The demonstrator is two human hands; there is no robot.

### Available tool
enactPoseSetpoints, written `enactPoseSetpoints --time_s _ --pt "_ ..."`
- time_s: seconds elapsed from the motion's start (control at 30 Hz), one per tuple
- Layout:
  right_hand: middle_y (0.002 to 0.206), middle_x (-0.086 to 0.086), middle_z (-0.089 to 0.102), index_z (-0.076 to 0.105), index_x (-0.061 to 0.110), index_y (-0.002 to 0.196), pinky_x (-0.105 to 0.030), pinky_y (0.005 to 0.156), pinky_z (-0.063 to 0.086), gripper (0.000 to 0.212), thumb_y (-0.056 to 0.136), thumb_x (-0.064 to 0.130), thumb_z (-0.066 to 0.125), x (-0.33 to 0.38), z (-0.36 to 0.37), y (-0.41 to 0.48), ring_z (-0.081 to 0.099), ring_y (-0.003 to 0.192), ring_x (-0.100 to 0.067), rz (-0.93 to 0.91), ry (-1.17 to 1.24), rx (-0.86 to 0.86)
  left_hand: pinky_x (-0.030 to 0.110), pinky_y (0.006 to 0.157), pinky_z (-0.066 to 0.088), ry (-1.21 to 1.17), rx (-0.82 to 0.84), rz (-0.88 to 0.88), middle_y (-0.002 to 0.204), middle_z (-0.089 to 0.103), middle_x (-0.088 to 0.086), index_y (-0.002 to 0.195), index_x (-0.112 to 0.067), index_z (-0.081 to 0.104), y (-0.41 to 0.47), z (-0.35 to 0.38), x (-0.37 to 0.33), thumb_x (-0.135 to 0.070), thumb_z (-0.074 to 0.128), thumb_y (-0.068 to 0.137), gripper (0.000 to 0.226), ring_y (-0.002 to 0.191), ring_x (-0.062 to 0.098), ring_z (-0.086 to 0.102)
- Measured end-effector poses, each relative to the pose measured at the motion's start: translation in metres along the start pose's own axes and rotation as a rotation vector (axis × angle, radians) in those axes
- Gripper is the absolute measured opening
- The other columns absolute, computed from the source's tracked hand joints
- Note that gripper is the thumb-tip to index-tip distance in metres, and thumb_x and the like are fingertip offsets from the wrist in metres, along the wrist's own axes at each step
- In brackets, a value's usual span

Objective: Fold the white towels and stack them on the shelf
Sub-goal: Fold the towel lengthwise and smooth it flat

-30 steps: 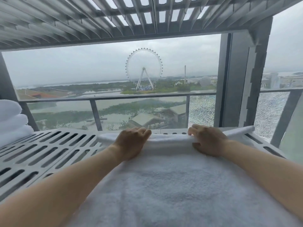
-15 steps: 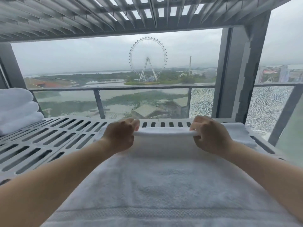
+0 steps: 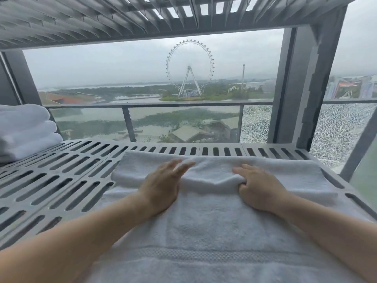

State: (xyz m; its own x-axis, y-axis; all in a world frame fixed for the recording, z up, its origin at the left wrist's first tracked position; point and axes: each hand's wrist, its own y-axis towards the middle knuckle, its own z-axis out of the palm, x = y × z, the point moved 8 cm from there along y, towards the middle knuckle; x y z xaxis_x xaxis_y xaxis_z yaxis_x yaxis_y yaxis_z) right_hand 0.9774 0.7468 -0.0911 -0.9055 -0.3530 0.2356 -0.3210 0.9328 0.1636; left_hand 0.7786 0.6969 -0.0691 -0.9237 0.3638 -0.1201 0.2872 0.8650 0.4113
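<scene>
A white towel (image 3: pixel 204 231) lies spread on the grey slotted shelf (image 3: pixel 61 180), running from the far side toward me. Its far end is folded back into a thick band (image 3: pixel 255 170) across the shelf. My left hand (image 3: pixel 163 186) rests flat on that fold with its fingers spread and slightly blurred. My right hand (image 3: pixel 259 188) is beside it, fingers curled and pinching the fold's near edge. A stack of folded white towels (image 3: pixel 26 131) sits at the shelf's far left.
Another slotted shelf (image 3: pixel 142 15) hangs close overhead. A thick grey post (image 3: pixel 306 88) stands at the back right. Behind the shelf is a glass railing (image 3: pixel 183 123) with an outdoor view. Bare shelf surface lies between the stack and the spread towel.
Both hands had lifted the towel's far edge and have brought it toward me, laying it down as a fold. My left hand has let go and flattened; the right still grips.
</scene>
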Motion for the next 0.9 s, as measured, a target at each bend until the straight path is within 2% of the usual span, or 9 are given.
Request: enactPoseSetpoints --time_s 0.13,0.23,0.37,0.5,0.57,0.67,0.73,0.83,0.9 --pt "0.151 -0.002 0.03 0.042 0.025 0.137 -0.035 0.114 0.019 0.053 0.085 0.018 0.04 -0.009 -0.006 0.031 0.023 0.14 -0.016 -0.032 0.085 -0.065 0.041 0.095 0.046 0.094 0.069 -0.132 0.136 0.047 -0.002 0.137 -0.03 0.04 0.027 0.01 0.028 -0.001 0.032 0.089 0.057 0.12 0.022 0.049" --pt "0.147 -0.002 0.039 0.049 0.02 0.132 -0.031 0.111 0.026 0.049 0.084 0.014 0.042 -0.012 -0.013 0.059 0.032 0.135 -0.016 -0.036 0.105 -0.07 0.038 0.086 0.05 0.253 0.062 -0.195 0.121 0.056 0.001 0.123 -0.022 0.054 0.056 0.011 0.037 -0.001 0.033 0.092 0.043 0.105 0.023 0.058" --pt "0.132 -0.002 0.055 0.061 0.02 0.114 -0.037 0.097 0.042 0.042 0.078 0.009 0.043 -0.016 -0.022 0.065 0.048 0.121 -0.024 -0.048 0.02 -0.128 0.033 0.075 0.05 0.372 -0.018 -0.166 0.102 0.06 0.004 0.107 -0.013 0.061 0.064 0.004 0.041 0.004 0.044 0.088 0.031 0.091 0.024 0.062" --pt "0.112 0.002 0.068 0.069 0.03 0.102 -0.037 0.083 0.05 0.048 0.078 0.0 0.04 -0.024 -0.034 0.041 0.059 0.108 -0.024 -0.105 -0.067 -0.199 0.034 0.079 0.048 0.235 -0.187 -0.022 0.099 0.062 0.009 0.104 -0.01 0.066 0.047 -0.008 0.036 0.013 0.047 0.082 0.037 0.095 0.028 0.057" --pt "0.116 0.005 0.067 0.07 0.029 0.105 -0.036 0.084 0.051 0.048 0.079 0.0 0.042 -0.026 -0.04 0.028 0.06 0.109 -0.02 -0.132 -0.052 -0.289 0.033 0.082 0.046 0.202 -0.23 0.001 0.101 0.061 0.008 0.103 -0.013 0.068 0.037 -0.012 0.034 0.015 0.046 0.081 0.042 0.098 0.027 0.054" --pt "0.117 0.004 0.066 0.069 0.024 0.11 -0.032 0.09 0.049 0.047 0.077 0.001 0.045 -0.028 -0.04 0.02 0.059 0.112 -0.016 -0.133 0.015 -0.304 0.034 0.092 0.045 0.097 -0.099 -0.094 0.114 0.059 0.0 0.107 -0.023 0.067 0.032 -0.006 0.048 0.011 0.042 0.083 0.048 0.106 0.02 0.054" --pt "0.113 0.003 0.068 0.069 0.024 0.108 -0.029 0.091 0.049 0.046 0.076 0.001 0.046 -0.029 -0.039 0.021 0.061 0.11 -0.015 -0.123 0.021 -0.3 0.036 0.093 0.047 0.043 -0.009 -0.106 0.116 0.061 -0.006 0.109 -0.028 0.066 0.03 -0.003 0.053 0.007 0.044 0.086 0.048 0.106 0.016 0.057" --pt "0.096 0.002 0.074 0.074 0.029 0.094 -0.031 0.076 0.051 0.042 0.071 0.003 0.05 -0.03 -0.049 0.018 0.066 0.094 -0.023 -0.086 -0.024 -0.402 0.035 0.09 0.048 0.051 -0.018 -0.069 0.114 0.063 -0.012 0.108 -0.033 0.067 0.029 -0.009 0.05 0.005 0.046 0.084 0.049 0.104 0.012 0.058" --pt "0.085 0.003 0.075 0.075 0.032 0.086 -0.031 0.066 0.048 0.039 0.067 0.004 0.053 -0.026 -0.05 0.016 0.067 0.082 -0.027 -0.107 -0.058 -0.447 0.032 0.086 0.048 0.061 -0.029 -0.065 0.112 0.063 -0.015 0.106 -0.034 0.068 0.028 -0.01 0.049 0.003 0.046 0.083 0.049 0.102 0.011 0.058"
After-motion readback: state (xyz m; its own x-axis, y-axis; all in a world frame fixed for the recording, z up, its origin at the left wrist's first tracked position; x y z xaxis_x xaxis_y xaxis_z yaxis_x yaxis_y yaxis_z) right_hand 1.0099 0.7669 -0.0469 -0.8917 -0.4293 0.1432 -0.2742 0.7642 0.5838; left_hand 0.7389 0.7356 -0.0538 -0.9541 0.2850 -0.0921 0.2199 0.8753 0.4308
